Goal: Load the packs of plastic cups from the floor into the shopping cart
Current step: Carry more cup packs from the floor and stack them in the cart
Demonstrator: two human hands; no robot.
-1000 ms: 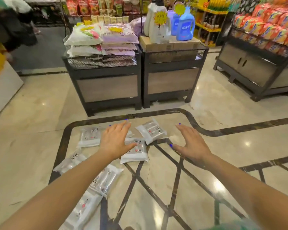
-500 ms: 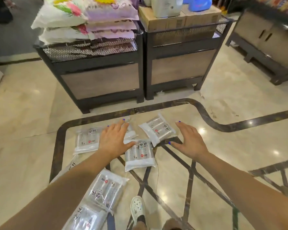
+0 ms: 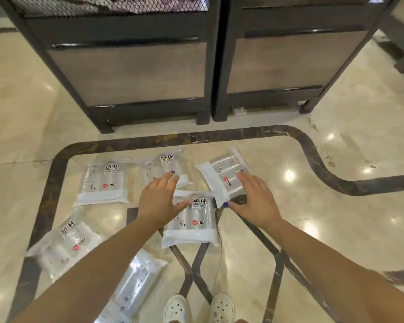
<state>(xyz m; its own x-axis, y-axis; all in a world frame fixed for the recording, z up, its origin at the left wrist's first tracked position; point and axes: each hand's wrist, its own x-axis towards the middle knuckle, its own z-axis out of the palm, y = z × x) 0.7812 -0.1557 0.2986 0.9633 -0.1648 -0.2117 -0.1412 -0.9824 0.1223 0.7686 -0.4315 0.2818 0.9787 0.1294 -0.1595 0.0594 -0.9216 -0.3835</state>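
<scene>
Since half a second ago the view has dropped closer to the floor and both hands have come down onto the packs they were reaching over. Beyond the hands stand two dark display stands [image 3: 131, 73] side by side on the marble floor [image 3: 350, 217]. Six packs of plastic cups lie flat on that floor around the hands. The left hand [image 3: 158, 201] has its fingers straight and spread, fingertips on the far middle pack [image 3: 161, 166] and thumb across the top edge of the near middle pack [image 3: 191, 222], which lies just below and between both hands. The right hand [image 3: 252, 199] is also spread flat, fingers lying on the tilted right pack [image 3: 224, 176], thumb at its near corner. Left of the left hand sits another pack [image 3: 103, 183], apart from it. Two more packs [image 3: 63, 243] lie under and beside the left forearm. White perforated shoes [image 3: 222, 307] show at the bottom edge
</scene>
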